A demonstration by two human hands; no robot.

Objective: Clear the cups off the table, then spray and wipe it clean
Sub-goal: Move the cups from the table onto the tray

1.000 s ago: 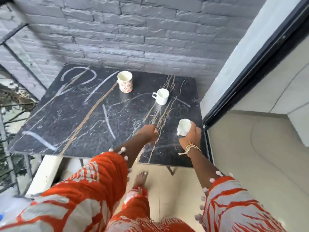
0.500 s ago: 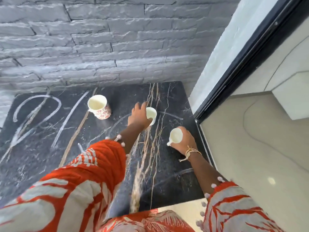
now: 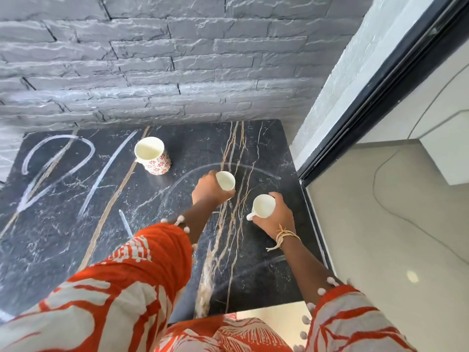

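A black marble table [image 3: 63, 237] with white and gold veins stands against a grey brick wall. My left hand [image 3: 206, 190] grips a small white cup [image 3: 225, 180] near the table's middle right. My right hand [image 3: 276, 214] holds a second white cup [image 3: 263, 207], its handle pointing left, close to the right edge. A taller cup with red flower print [image 3: 153, 158] stands alone at the back of the table, left of my left hand. All three cups look empty inside.
The grey brick wall [image 3: 152, 59] rises right behind the table. A black door frame [image 3: 380, 92] and a pale tiled floor [image 3: 380, 237] lie to the right. My orange and white patterned sleeves [image 3: 114, 288] cover the table's near edge.
My left hand reached forward from the table's front and closed round the middle white cup. My right hand kept its cup. The view moved closer over the table.
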